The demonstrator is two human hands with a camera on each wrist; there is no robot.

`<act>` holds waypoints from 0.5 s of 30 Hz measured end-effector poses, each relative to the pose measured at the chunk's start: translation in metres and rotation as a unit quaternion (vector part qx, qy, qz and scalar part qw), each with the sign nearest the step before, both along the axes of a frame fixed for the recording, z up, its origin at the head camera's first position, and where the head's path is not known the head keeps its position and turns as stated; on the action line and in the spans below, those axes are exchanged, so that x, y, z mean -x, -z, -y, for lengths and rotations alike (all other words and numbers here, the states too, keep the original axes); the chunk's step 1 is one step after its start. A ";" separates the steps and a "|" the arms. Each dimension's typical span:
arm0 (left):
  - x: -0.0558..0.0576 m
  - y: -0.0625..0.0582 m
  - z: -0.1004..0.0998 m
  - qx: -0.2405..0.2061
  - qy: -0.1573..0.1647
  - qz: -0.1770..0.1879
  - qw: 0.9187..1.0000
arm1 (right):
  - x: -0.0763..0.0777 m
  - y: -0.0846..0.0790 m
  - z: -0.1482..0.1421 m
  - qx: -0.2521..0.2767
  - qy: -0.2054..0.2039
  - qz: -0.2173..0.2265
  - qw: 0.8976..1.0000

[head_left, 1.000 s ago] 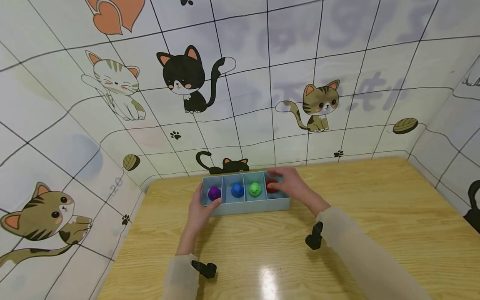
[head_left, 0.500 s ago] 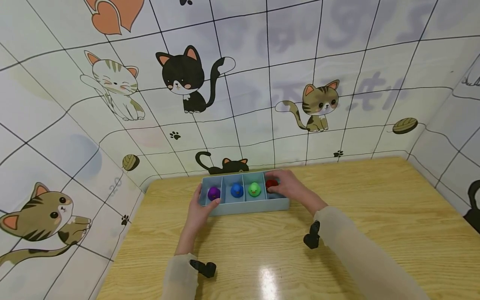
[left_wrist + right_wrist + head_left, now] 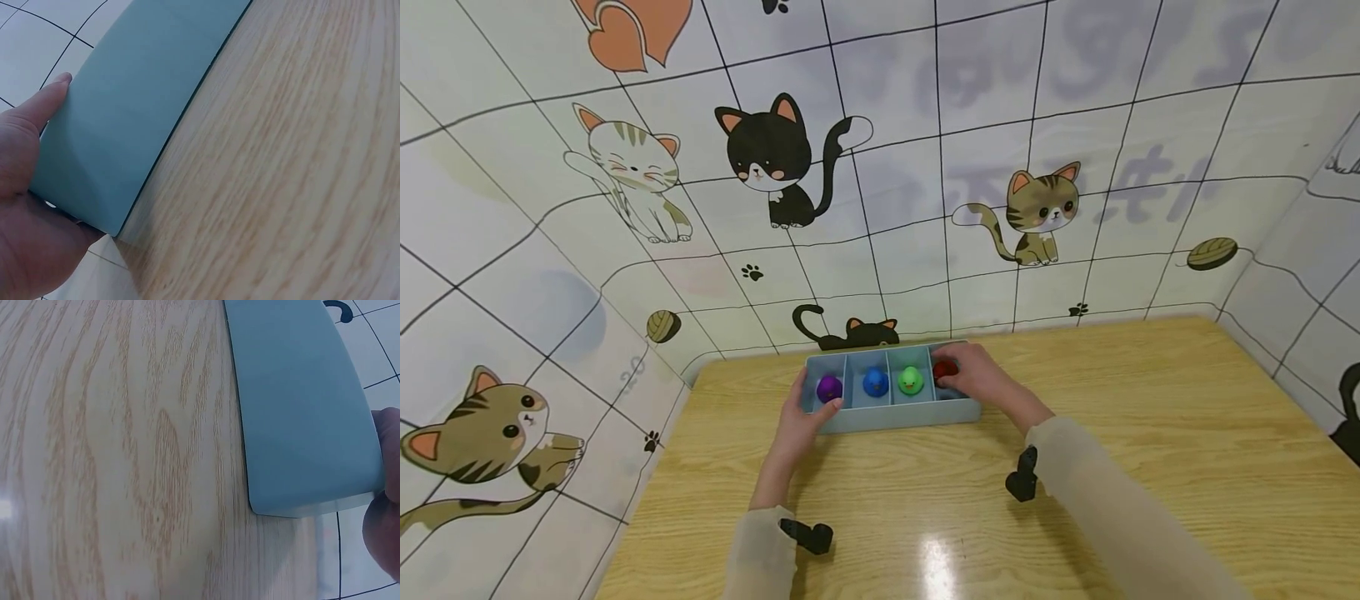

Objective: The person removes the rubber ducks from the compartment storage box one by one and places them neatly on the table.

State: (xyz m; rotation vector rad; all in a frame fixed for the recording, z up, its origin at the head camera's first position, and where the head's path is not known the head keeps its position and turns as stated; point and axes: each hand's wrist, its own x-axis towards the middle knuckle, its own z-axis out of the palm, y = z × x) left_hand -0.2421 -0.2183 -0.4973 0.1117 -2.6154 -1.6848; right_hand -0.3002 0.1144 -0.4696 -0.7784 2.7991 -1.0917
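Observation:
A light blue box (image 3: 898, 417) with several compartments in a row lies on the table. From left to right sit a purple toy duck (image 3: 829, 387), a blue toy duck (image 3: 876, 382), a green toy duck (image 3: 911, 380) and a red toy duck (image 3: 945, 372). My left hand (image 3: 799, 429) grips the box's left end, thumb over the front rim. Reaching over the right end, my right hand (image 3: 983, 375) pinches the red duck inside its compartment, partly covering it. In the left wrist view, the left thumb (image 3: 47, 103) lies along the box's edge.
The wooden table (image 3: 880, 500) extends in front of the box and to both sides. Close behind the box rises a wall (image 3: 910, 233) printed with cartoon cats and grid lines. A small black camera (image 3: 808, 536) is strapped to the left sleeve, another (image 3: 1022, 475) to the right.
My right hand has shifted slightly, its wrist moving a little left and its thumb lower at the red duck. The left hand and the box look still.

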 end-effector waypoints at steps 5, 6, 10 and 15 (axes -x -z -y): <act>0.000 0.001 0.000 0.001 0.003 0.000 1.000 | 0.001 0.003 0.001 -0.023 -0.007 -0.037 0.999; 0.000 0.001 0.000 0.001 0.005 0.001 1.000 | 0.002 0.004 0.001 -0.028 -0.008 -0.042 0.999; 0.000 0.000 0.001 0.005 0.014 0.008 1.000 | 0.002 0.005 0.001 -0.039 -0.009 -0.049 0.998; 0.000 0.000 0.003 0.006 0.021 0.015 1.000 | 0.003 0.004 0.002 -0.041 -0.013 -0.054 0.998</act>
